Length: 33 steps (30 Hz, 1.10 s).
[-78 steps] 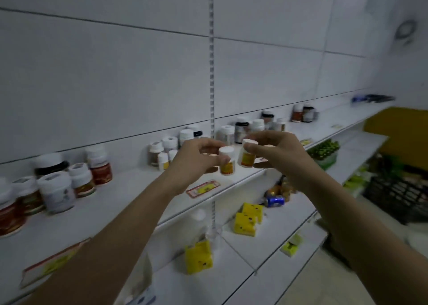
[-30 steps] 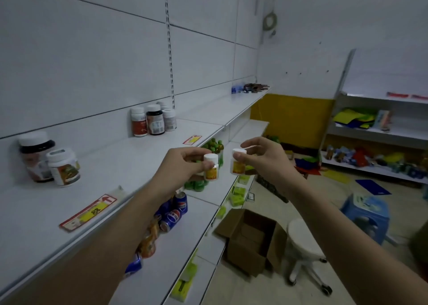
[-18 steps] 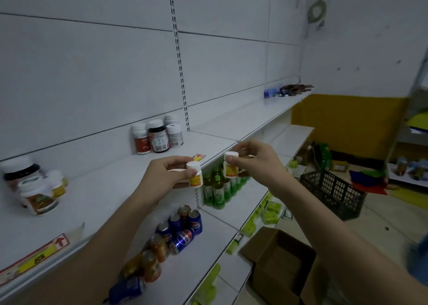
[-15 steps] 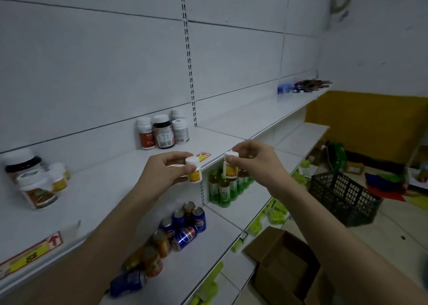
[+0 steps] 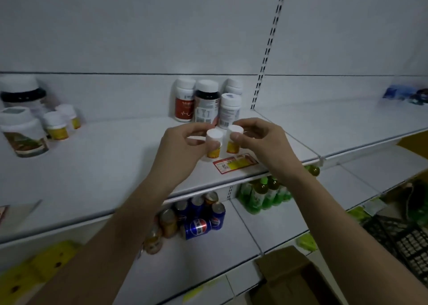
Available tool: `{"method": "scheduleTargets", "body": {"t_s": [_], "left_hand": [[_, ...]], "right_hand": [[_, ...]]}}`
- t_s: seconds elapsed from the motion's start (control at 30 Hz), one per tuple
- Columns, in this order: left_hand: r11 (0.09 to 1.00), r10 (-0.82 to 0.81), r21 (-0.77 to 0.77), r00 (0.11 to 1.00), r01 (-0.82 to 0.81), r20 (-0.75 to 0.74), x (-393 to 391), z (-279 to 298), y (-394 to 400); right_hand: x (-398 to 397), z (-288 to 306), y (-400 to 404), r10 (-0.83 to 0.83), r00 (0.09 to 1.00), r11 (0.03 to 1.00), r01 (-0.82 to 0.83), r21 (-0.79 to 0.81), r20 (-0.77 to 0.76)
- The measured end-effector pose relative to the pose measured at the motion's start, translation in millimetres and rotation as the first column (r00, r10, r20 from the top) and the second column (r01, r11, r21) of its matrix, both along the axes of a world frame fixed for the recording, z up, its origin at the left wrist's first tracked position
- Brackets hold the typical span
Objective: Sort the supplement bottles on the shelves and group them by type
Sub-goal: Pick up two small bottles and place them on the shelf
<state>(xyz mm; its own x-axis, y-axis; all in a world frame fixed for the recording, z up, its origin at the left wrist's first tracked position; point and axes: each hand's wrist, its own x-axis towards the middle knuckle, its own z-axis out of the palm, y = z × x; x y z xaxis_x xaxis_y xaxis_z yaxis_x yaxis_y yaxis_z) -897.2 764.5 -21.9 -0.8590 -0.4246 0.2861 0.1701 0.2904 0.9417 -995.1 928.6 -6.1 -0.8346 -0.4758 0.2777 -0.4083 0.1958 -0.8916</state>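
two small white round-capped bottles (image 5: 214,143), yellow labels, side by side above shelf (image 5: 115,165) front edge | left hand (image 5: 183,151) pinches left one, fingers curled | right hand (image 5: 261,142) pinches right one | smooth white metal shelf

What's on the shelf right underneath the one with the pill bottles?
Soda cans lie piled at the left, and green drink bottles stand to the right. The upper shelf and the forearms hide whatever sits further back.
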Motion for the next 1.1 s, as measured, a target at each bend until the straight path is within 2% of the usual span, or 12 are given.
{"method": "scheduleTargets", "body": {"t_s": [0.2, 0.47, 0.57, 0.8, 1.1], "left_hand": [[0.992, 0.118, -0.047, 0.991, -0.115, 0.065, -8, -3, 3], [0.936, 0.265, -0.274, 0.954, -0.219, 0.142, -6, 0, 23], [0.908, 0.315, -0.333, 0.938, -0.254, 0.144, -7, 3, 30], [0.894, 0.34, -0.36, 0.928, -0.268, 0.152, -11, 2, 32], [0.905, 0.347, -0.318, 0.923, -0.282, 0.168, -11, -1, 26]], "right_hand": [[-32, -8, -7, 0.203, 0.979, 0.978, -0.204, 0.035, 0.031], [-55, -22, 1, 0.426, 0.899, 0.905, -0.425, -0.028, 0.102], [-58, -24, 2, 0.45, 0.888, 0.893, -0.446, -0.066, 0.091], [-63, -27, -5, 0.486, 0.871, 0.874, -0.483, -0.061, 0.068], [-63, -30, -8, 0.477, 0.877, 0.878, -0.475, -0.058, 0.05]]}}
